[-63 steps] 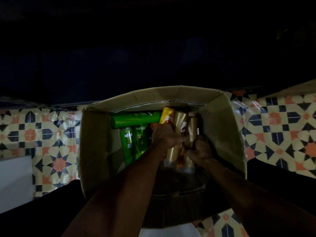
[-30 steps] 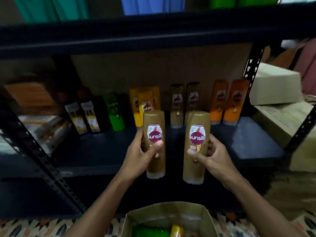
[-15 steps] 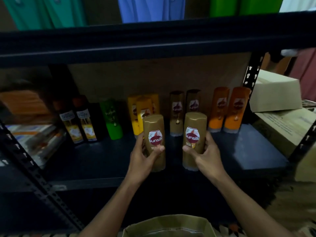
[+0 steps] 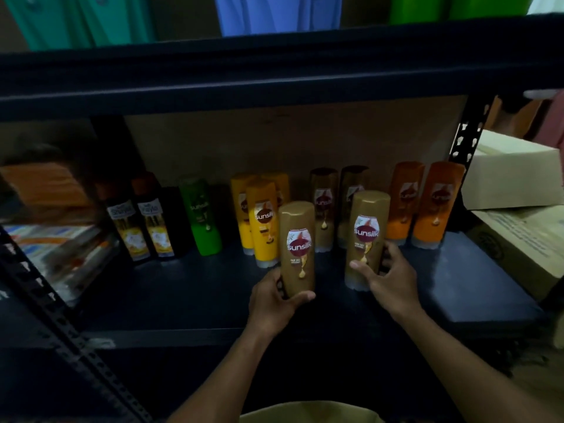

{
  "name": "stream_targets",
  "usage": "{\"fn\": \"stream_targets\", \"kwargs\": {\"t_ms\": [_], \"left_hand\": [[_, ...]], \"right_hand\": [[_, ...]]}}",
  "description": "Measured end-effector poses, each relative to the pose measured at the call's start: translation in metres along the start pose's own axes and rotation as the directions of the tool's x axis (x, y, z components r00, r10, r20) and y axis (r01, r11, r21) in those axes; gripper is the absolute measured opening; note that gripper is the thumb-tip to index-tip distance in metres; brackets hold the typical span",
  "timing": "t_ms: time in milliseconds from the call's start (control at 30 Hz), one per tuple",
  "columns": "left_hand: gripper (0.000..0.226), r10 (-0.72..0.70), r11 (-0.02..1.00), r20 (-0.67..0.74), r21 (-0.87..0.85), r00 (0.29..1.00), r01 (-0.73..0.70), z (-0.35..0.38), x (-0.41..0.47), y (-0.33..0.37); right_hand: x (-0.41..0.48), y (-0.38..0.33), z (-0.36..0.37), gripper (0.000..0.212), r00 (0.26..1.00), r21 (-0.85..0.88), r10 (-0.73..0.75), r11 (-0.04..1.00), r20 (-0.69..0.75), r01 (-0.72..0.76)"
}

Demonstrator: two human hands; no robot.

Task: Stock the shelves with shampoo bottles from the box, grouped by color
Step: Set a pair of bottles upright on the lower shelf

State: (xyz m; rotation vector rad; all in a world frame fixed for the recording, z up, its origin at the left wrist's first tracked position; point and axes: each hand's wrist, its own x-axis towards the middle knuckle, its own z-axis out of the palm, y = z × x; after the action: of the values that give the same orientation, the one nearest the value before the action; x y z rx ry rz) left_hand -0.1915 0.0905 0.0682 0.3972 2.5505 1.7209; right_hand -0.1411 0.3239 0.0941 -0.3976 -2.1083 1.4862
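Head view, only one. Left hand [image 4: 271, 303] wraps the lower body of a brown bottle [image 4: 297, 245], thumb across the front near the base, so that grip is grasping it. Right hand [image 4: 393, 279] holds a second brown bottle [image 4: 367, 236] the same way, fingers behind and thumb on the front. Both bottles are upright, long axis vertical, labels toward the camera, over the near half of the dark shelf [image 4: 183, 297]. Can't tell if either base is down on the shelf.

Far row, left to right: dark bottles [image 4: 140, 221], one green bottle [image 4: 200, 215], yellow bottles [image 4: 262, 221], a brown pair [image 4: 323, 206], orange bottles [image 4: 406, 199].

Key relation: the brown pair stands straight beyond the two held bottles, showing in the gap between them, so the matching colour group lies directly farther in. The right-hand bottle is nearer to it. The left-hand one sits just right of the front yellow bottle and looks likely to clip it if pushed straight in.

Box rim [image 4: 308, 415] shows at the bottom edge, cartons [image 4: 512, 172] right of the shelf post.
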Motion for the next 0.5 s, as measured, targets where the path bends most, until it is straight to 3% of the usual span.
{"fn": "stream_targets", "kwargs": {"t_ms": [333, 500], "left_hand": [[0.073, -0.021, 1.0, -0.019, 0.008, 1.0, 0.021, 0.021, 0.018, 0.002], [0.059, -0.035, 0.998, -0.028, 0.055, 0.999, 0.036, 0.023, 0.017, 0.003]], "right_hand": [[0.051, 0.026, 0.009, 0.056, 0.999, 0.042, -0.031, 0.999, 0.01, 0.031], [0.054, 0.034, 0.015, 0.054, 1.0, 0.106, -0.029, 0.994, -0.005, 0.03]]}}
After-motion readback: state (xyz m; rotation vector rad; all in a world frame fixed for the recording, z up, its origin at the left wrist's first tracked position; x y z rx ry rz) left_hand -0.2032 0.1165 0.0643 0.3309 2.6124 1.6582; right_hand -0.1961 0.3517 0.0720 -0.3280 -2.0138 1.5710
